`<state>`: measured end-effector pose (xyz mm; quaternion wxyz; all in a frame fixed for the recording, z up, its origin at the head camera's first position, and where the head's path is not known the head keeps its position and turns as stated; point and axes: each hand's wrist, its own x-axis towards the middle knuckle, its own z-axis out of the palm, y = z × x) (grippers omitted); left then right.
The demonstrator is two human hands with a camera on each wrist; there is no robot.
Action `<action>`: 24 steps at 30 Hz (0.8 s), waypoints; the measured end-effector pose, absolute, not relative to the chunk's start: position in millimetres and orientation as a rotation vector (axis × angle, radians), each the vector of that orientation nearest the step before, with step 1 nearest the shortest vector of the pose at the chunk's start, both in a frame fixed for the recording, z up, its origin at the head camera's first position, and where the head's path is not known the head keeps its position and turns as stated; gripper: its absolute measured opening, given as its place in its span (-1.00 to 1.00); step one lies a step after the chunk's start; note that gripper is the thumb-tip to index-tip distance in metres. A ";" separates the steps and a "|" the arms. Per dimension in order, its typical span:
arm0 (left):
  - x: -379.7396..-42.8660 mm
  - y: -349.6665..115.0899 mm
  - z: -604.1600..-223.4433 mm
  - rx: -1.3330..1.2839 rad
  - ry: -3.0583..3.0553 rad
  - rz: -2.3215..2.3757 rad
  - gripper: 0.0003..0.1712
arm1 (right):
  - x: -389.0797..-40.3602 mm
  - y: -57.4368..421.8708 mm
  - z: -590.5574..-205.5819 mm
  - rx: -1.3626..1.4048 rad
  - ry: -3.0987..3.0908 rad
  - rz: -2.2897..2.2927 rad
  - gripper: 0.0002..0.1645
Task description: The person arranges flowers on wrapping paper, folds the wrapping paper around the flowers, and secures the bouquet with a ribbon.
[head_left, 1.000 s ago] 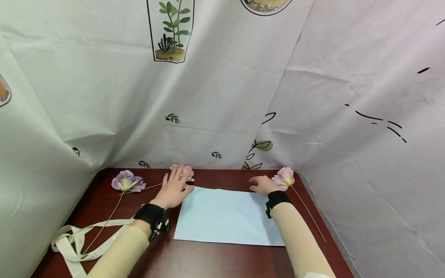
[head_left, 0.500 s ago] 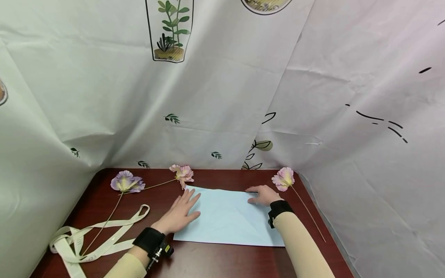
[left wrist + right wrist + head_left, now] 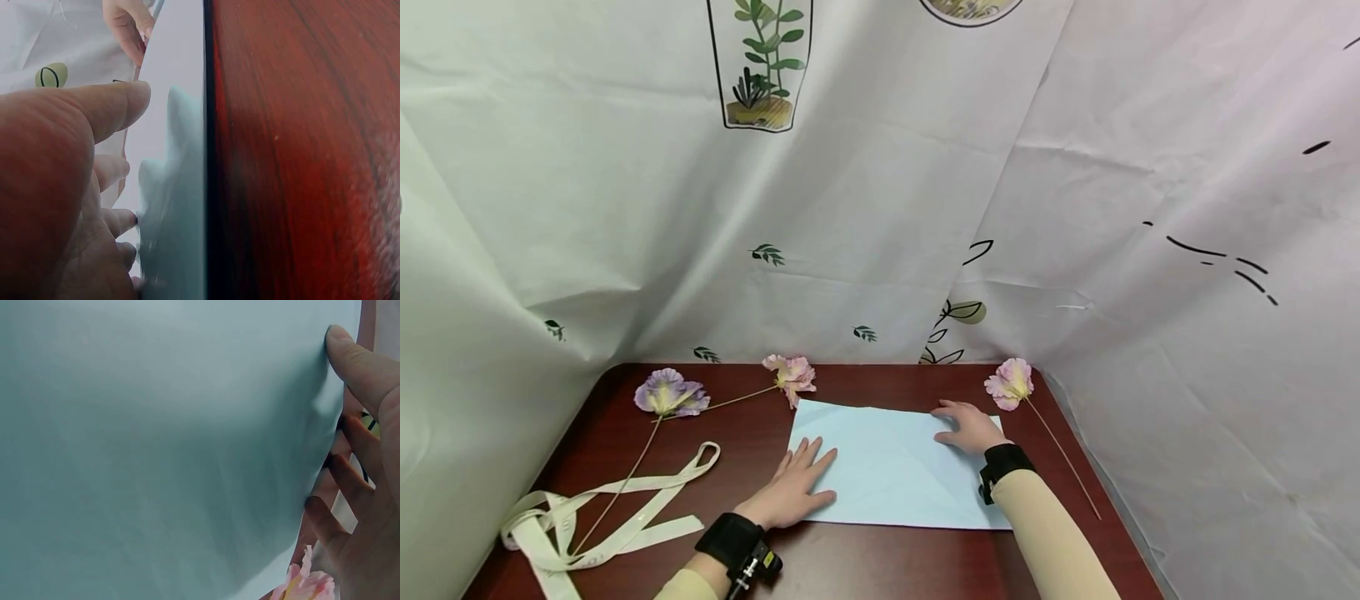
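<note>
A pale blue sheet of paper (image 3: 883,471) lies flat on the dark red table (image 3: 880,575). My left hand (image 3: 784,493) rests spread on its left side, close to the near edge. In the left wrist view, the fingers of that hand (image 3: 69,162) stretch over the paper's surface. At the far right part of the sheet, my right hand (image 3: 972,427) presses on it. The right wrist view shows the thumb (image 3: 362,365) on the paper and the other fingertips right at the far edge. Neither hand grips anything.
A purple flower (image 3: 668,393) and a pink flower (image 3: 791,375) with crossing stems lie at the back left. Another pink flower (image 3: 1009,384) lies on the right. A cream ribbon (image 3: 647,517) is looped at the left. A printed white curtain (image 3: 880,208) hangs behind the table.
My left hand has come back from the pink flower and the paper's far left corner toward its near edge. The right hand has shifted slightly, its fingers straightening along the far edge.
</note>
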<state>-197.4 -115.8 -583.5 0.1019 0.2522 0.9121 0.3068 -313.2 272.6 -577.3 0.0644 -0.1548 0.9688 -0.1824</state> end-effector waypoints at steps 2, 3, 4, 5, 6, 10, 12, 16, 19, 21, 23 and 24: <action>-197.9 -114.3 -583.6 0.747 2.688 0.897 -0.16 | -312.5 273.9 -577.8 -0.475 2.929 -0.550 -0.39; -198.1 -113.6 -583.7 0.748 2.685 0.889 -0.14 | -312.1 274.6 -578.1 -0.481 2.930 -0.544 -0.38; -198.2 -113.0 -583.5 0.748 2.685 0.876 -0.13 | -311.8 275.4 -578.0 -0.486 2.931 -0.537 -0.38; -198.3 -112.3 -583.1 0.751 2.682 0.877 -0.12 | -311.5 276.1 -577.8 -0.486 2.930 -0.533 -0.38; -198.1 -111.8 -582.5 0.756 2.682 0.877 -0.11 | -311.2 276.7 -577.3 -0.486 2.928 -0.530 -0.38; -197.5 -110.1 -582.0 0.770 2.689 0.869 -0.11 | -309.4 280.3 -573.8 -0.466 2.927 -0.513 -0.37; -197.6 -109.0 -582.9 0.781 2.707 0.857 -0.13 | -307.7 282.4 -571.2 -0.446 2.927 -0.512 -0.37; -199.2 -105.9 -583.5 0.797 2.762 0.820 -0.18 | -304.6 287.8 -567.8 -0.388 2.940 -0.500 -0.36; -201.2 -102.4 -582.9 0.800 2.802 0.785 -0.22 | -302.9 293.3 -568.0 -0.338 2.974 -0.480 -0.36; -202.6 -99.9 -583.0 0.802 2.821 0.777 -0.25 | -302.1 297.2 -569.0 -0.309 2.996 -0.463 -0.35; -203.9 -97.4 -583.1 0.801 2.841 0.758 -0.28 | -301.1 300.9 -570.1 -0.279 3.006 -0.451 -0.33; -204.5 -96.2 -583.1 0.798 2.849 0.745 -0.30 | -300.6 302.7 -571.0 -0.263 3.006 -0.439 -0.31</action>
